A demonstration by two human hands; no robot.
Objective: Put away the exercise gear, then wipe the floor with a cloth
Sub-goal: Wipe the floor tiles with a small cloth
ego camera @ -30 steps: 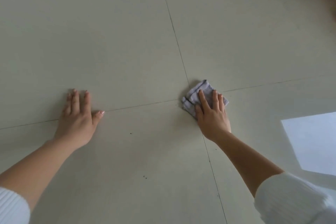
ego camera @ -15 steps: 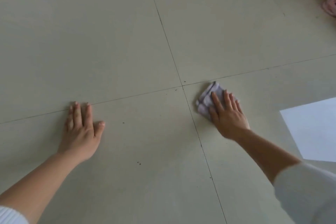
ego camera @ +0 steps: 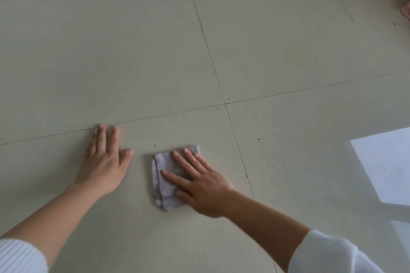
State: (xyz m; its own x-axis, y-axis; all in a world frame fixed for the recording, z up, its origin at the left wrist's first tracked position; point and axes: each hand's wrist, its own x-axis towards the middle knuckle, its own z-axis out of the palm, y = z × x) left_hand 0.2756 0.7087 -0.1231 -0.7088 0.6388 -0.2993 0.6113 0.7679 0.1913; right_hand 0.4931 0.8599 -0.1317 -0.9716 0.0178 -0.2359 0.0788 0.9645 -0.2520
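Lower centre of the frame: the right hand [ego camera: 200,186], fingers straight and spread, presses a folded grey cloth [ego camera: 165,180] flat on the tiled floor [ego camera: 111,51]. Beside it, the left hand [ego camera: 104,163] rests flat, fingers together.

Nothing here can be read: the grey cloth [ego camera: 165,184], the tiled floor [ego camera: 133,51] and the white patch [ego camera: 386,166] at the right edge carry no lettering, numbers or marks.
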